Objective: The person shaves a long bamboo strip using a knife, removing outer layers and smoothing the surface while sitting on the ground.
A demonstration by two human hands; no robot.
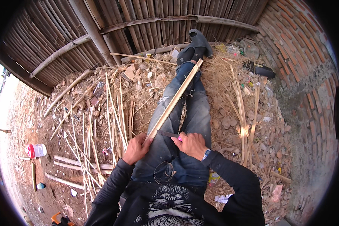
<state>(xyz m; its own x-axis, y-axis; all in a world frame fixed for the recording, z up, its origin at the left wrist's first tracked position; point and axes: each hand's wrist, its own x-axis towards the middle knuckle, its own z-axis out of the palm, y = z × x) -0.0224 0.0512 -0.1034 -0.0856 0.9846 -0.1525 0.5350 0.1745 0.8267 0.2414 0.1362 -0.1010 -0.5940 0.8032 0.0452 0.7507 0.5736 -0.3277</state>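
Note:
A long pale bamboo strip [175, 98] lies lengthwise over my outstretched legs, its far end near my crossed feet. Close to its near end, my left hand [137, 148] is wrapped round it, with the thumb on top. My right hand [192, 144] grips a knife [167, 133] by its pink handle, which is mostly hidden in the fingers. The dark blade points left, and its tip meets the right edge of the strip just beyond my left thumb. A loose tangle of thin fibre [164, 173] rests on my lap.
Split bamboo strips [111, 109] are strewn at my left, and more strips [243, 120] lie at my right. A red and white tub [36, 150] is farther left. A bamboo wall [150, 28] closes the far side, a brick wall [309, 75] the right. Rubble covers the ground.

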